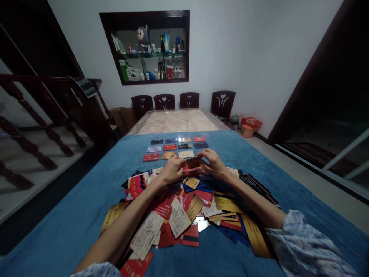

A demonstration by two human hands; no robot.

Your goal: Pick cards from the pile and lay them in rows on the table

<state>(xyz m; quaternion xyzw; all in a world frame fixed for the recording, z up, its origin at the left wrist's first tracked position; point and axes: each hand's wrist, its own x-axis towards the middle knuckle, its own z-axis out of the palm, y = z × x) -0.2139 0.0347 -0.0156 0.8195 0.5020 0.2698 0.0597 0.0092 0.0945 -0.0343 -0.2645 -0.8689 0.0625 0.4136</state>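
Note:
A dark, brownish card (193,162) is pinched at both ends, between my left hand (173,169) and my right hand (213,163). Both hands are closed on it, raised over the far side of a loose pile of cards. In that pile lie red cards (190,235), cream cards with small print (178,217) and gold cards (255,234), many overlapping. Just beyond my hands, several cards are laid face up in neat rows, among them a red card (151,157), a gold card (168,155) and a white card (186,154).
A blue cloth (95,192) covers the near part of the table, with a bare beige tabletop (178,121) beyond it. Dark chairs (223,104) stand at the far end. On the left is a wooden railing (43,127); an orange bucket (247,130) stands on the floor at right.

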